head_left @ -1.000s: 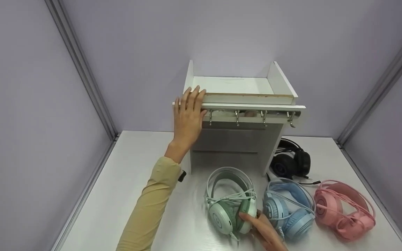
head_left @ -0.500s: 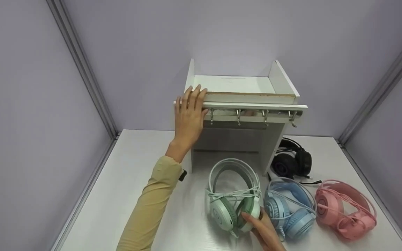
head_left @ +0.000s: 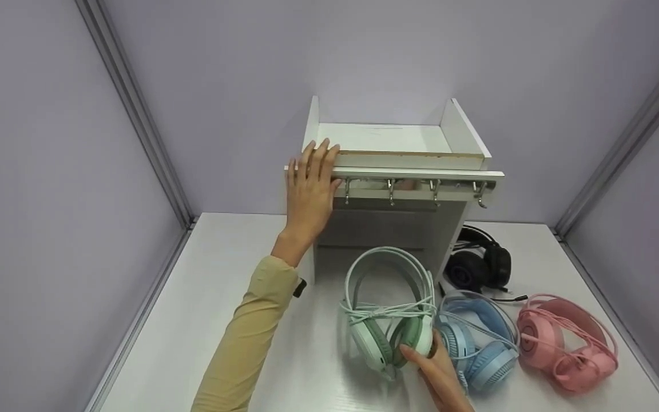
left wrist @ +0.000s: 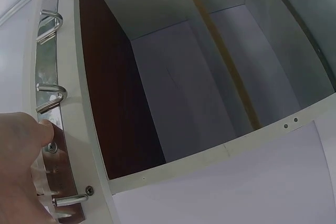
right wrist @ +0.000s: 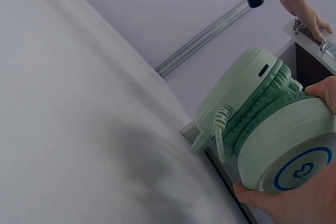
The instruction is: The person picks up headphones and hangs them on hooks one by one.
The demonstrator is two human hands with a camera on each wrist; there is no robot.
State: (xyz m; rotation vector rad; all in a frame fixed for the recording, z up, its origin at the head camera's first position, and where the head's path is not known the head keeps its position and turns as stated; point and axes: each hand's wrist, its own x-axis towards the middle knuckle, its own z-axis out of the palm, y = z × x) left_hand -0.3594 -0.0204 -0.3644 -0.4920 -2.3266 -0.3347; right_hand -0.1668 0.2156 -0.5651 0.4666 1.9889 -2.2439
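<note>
My right hand (head_left: 441, 369) holds a mint-green headset (head_left: 389, 309) by one ear cup, thumb on the green cushion. Its cable is wound across the middle between both cups. In the right wrist view, fingers and thumb span the cup (right wrist: 286, 145) with a blue logo; the headset is lifted off the table, headband pointing at the shelf. My left hand (head_left: 309, 197) rests on the front left corner of a white shelf unit (head_left: 398, 163), fingers lying over the top edge, thumb against the metal hook rail (left wrist: 48, 66). Several silver hooks (head_left: 391, 191) hang bare from the rail.
A blue headset (head_left: 492, 366) lies right of the held one, with a pink headset (head_left: 564, 343) farther right. Behind them, beside the shelf's right leg, is a black headset (head_left: 478, 266) with a microphone. Grey walls enclose the white table (head_left: 221, 274).
The mint-green headset has risen off the table toward the shelf, moving slightly right, with my right hand on it. My left hand stays at the shelf corner.
</note>
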